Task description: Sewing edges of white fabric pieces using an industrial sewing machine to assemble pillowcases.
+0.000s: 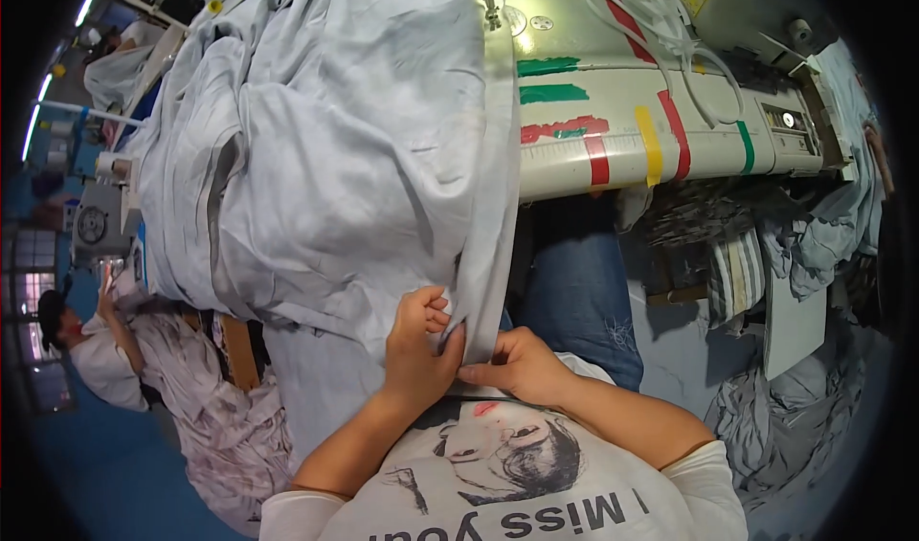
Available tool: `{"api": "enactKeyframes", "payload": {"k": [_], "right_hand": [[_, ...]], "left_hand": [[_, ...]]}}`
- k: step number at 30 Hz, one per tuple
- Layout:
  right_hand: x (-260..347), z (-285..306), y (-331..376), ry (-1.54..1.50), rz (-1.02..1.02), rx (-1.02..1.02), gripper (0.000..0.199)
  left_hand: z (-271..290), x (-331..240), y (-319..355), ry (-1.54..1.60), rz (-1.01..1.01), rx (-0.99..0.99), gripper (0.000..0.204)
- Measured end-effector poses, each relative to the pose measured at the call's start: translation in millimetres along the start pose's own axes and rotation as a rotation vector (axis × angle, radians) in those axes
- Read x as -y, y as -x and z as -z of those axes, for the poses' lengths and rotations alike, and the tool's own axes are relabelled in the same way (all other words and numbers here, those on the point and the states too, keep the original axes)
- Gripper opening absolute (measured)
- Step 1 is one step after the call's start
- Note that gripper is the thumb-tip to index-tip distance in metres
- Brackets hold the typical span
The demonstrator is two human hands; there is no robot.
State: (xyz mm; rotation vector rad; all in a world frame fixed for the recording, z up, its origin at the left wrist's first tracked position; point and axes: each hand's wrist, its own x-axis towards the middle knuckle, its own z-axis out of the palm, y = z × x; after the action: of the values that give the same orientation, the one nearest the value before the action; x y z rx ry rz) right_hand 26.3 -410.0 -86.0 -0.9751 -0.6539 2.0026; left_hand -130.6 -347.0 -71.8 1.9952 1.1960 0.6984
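Note:
A large pale grey-blue cloth (345,148) spreads over the sewing machine's bed and hangs down toward my lap. Its folded edge strip (486,196) runs from under the presser foot (492,14) straight down to my hands. Close to my body, my left hand (421,345) pinches the strip's left side between thumb and fingers, with the other fingers curled. Just to its right, my right hand (522,364) grips the strip's lower end, thumb toward the left hand. The cloth hides part of the fingertips.
The pale sewing machine bed (689,148) carries red, green and yellow tape strips. Loose white cords (704,81) lie on it. Cloth piles lie at the right (795,426) and lower left (225,417). At far left, another person (105,349) sits near another machine (96,220).

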Motion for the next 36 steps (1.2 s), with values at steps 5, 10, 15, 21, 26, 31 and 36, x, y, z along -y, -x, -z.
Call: {"api": "enactKeyframes", "payload": {"k": [5,10,15,21,26,31,36], "right_hand": [[-6,1,3,0.153,0.079,-0.045,0.016],[-3,0,20,0.152,0.218,-0.005,0.022],[56,-24,80,-0.009,0.224,0.175,0.039],[67,-44,99,-0.292,0.118,0.211,0.05],[59,-47,111,0.007,0.263,0.212,0.012],[54,-44,117,0.195,0.473,0.249,0.01],[53,-40,121,0.329,0.47,0.206,0.009]], "left_hand": [[3,14,14,-0.032,0.024,0.028,0.04],[70,15,14,0.057,0.326,-0.218,0.008],[168,-71,-16,-0.044,-0.159,-0.578,0.014],[129,-196,-50,-0.584,-0.722,-0.454,0.01],[99,-196,-24,-0.628,-1.127,0.469,0.038],[75,-171,-3,-0.513,-1.014,0.46,0.035],[75,-164,0,-0.536,-0.946,0.578,0.02]]}}
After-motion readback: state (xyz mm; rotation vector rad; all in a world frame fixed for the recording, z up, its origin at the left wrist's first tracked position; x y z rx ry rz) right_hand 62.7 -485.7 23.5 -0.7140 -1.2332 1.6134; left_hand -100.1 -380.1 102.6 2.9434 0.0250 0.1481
